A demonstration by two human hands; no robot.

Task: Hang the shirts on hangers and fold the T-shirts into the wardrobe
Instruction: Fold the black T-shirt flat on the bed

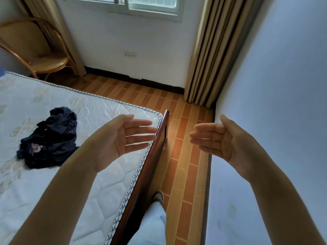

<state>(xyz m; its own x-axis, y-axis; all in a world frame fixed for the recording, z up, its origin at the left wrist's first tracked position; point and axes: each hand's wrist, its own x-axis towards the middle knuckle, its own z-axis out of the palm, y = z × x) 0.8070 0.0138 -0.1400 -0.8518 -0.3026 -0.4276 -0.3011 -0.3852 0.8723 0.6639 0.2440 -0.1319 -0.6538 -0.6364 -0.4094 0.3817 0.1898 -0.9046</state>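
1. Hands first: I am watching the left hand (pixel 116 140) hanging in the air over the corner of the mattress (pixel 92 183), palm facing inward, fingers straight and slightly spread, gripping nothing.
2. I am seeing the right hand (pixel 224 140) mirroring it over the floor (pixel 184 156), palm turned toward the left one, fingers straight and lying close together, gripping nothing either.
3. Between the two palms a clear gap is showing, with the fingertips well apart and pointing at each other.
4. I am looking at a dark heap of clothes (pixel 51 138) lying crumpled on the mattress, left of the left hand and apart from it; a pale purple print is showing on the near side of the heap.
5. I cannot tell whether that heap is one garment or several.
6. A dark wooden bed frame (pixel 152 167) is running along the mattress edge, just under the left fingertips.
7. Down below, a leg in pale trousers (pixel 152 225) and a shoe (pixel 158 197) are standing on the floor beside the frame.
8. Farther back, a wicker chair (pixel 35 48) is sitting in the left corner, a window (pixel 127 4) is showing above a wall socket (pixel 130 54), and a striped curtain (pixel 214 55) is hanging on the right beside a white wall (pixel 283 85).
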